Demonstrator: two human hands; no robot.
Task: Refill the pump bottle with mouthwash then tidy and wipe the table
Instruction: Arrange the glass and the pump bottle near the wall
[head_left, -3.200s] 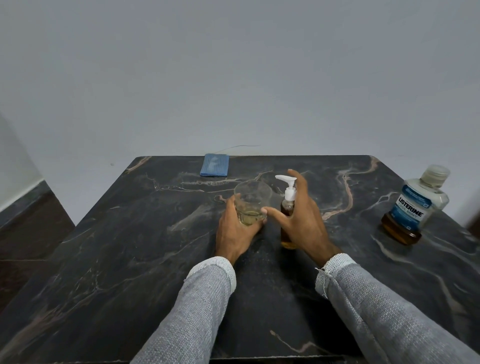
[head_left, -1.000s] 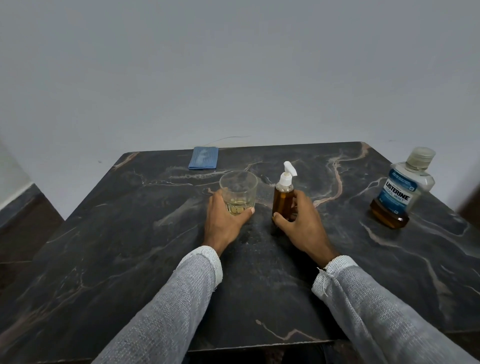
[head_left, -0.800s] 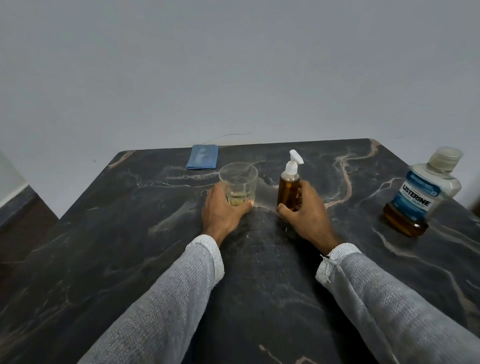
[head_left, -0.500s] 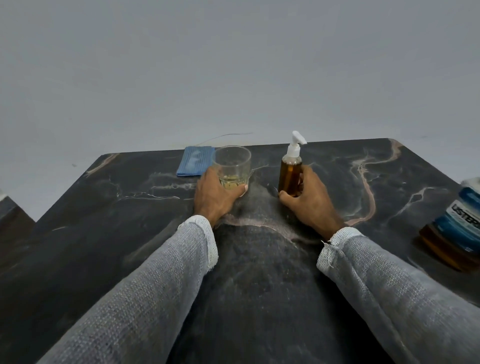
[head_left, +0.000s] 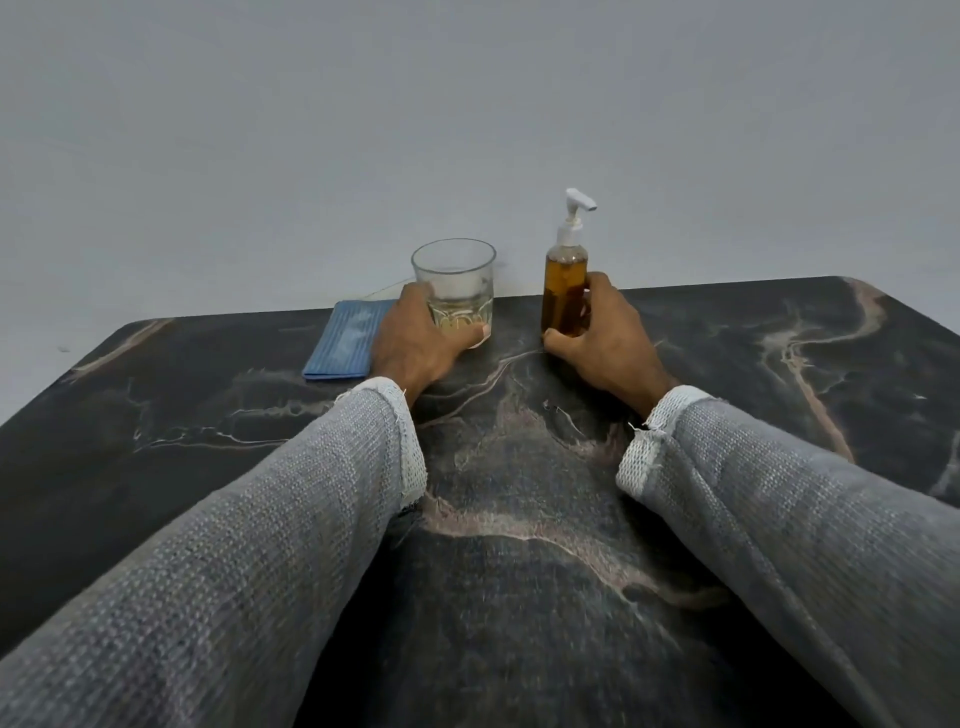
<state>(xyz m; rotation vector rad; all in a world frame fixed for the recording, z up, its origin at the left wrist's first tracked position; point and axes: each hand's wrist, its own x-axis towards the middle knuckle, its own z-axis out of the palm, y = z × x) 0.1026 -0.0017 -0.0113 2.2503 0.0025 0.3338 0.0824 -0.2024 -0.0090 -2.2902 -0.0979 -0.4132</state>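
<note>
While left hand grips glass hiding its base, right hand holds pump bottle, blue cloth partly covered far left.

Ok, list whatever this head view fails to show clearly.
- Head view: left hand hides the lower left of the glass.
- Right hand covers the pump bottle base.
- Blue cloth: right edge behind the left hand.
- Near table: blurred.

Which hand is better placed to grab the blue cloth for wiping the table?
The left hand. It holds the glass right beside the blue cloth, which lies just to its left. The right hand grips the pump bottle, farther from the cloth, with the glass between.
</note>
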